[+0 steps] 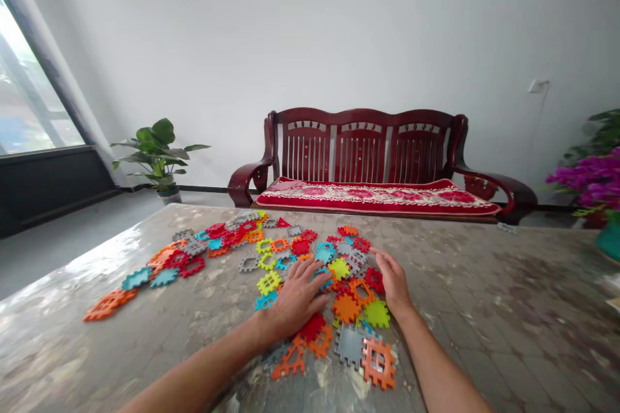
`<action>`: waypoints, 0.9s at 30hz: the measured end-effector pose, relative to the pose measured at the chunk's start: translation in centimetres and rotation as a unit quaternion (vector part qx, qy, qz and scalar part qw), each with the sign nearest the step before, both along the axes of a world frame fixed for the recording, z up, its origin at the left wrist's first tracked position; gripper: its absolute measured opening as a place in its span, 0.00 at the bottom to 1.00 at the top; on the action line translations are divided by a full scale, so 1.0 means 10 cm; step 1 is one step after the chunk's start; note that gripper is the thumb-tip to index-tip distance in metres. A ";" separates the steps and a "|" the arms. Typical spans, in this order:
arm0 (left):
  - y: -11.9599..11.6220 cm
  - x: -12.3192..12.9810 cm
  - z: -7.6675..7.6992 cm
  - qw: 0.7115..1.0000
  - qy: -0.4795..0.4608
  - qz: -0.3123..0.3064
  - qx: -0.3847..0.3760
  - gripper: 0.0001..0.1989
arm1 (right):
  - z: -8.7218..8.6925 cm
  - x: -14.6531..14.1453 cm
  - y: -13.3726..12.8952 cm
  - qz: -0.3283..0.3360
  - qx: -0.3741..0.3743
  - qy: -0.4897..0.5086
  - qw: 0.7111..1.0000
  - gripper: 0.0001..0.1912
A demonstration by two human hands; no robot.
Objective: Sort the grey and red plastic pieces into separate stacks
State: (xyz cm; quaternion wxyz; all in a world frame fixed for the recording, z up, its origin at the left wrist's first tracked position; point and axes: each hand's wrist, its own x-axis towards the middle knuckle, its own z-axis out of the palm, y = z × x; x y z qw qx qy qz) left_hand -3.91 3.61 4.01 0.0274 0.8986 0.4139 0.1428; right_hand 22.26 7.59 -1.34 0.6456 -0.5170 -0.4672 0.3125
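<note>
My left hand [301, 293] lies flat over the middle of a spread of toothed plastic building tiles, fingers apart, covering some of them. My right hand [393, 281] stands on edge along the right side of the spread, fingers stretched out beside a red tile [374, 279]. Between the hands lie an orange tile [346, 308], a yellow-green tile [340, 268] and several others. Nearer to me are a grey tile [349, 344] and an orange window tile [378, 361]. A yellow-green window tile [268, 282] lies left of my left hand. Neither hand visibly grips a tile.
More tiles trail to the left, ending with an orange tile [109, 304] near blue tiles [137, 278]. The patterned table [465, 310] carries purple flowers in a pot [609, 242] at right. Behind it stand a wooden bench [363, 148] and a potted plant [162, 158].
</note>
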 end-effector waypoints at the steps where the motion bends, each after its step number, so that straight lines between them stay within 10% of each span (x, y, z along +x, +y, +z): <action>1: -0.07 -0.05 0.02 1.000 -0.002 -0.014 -0.008 0.24 | 0.00 0.00 0.00 0.001 -0.001 -0.007 1.000 0.26; 6: -0.50 -0.42 -0.01 0.994 0.031 -0.095 -0.052 0.45 | -0.01 -0.04 0.00 0.016 0.006 -0.063 0.998 0.26; 10: -0.65 -0.64 -0.17 0.996 0.043 -0.043 -0.070 0.39 | -0.04 -0.06 0.02 0.019 0.018 -0.090 0.996 0.26; 21: -0.43 -0.41 -0.11 0.994 0.044 -0.082 0.058 0.16 | -0.01 -0.06 -0.01 0.015 -0.005 -0.104 0.994 0.28; 27: -0.13 -0.36 -0.07 1.000 -0.005 0.000 0.020 0.14 | -0.04 -0.04 -0.01 0.015 -0.026 -0.091 0.995 0.27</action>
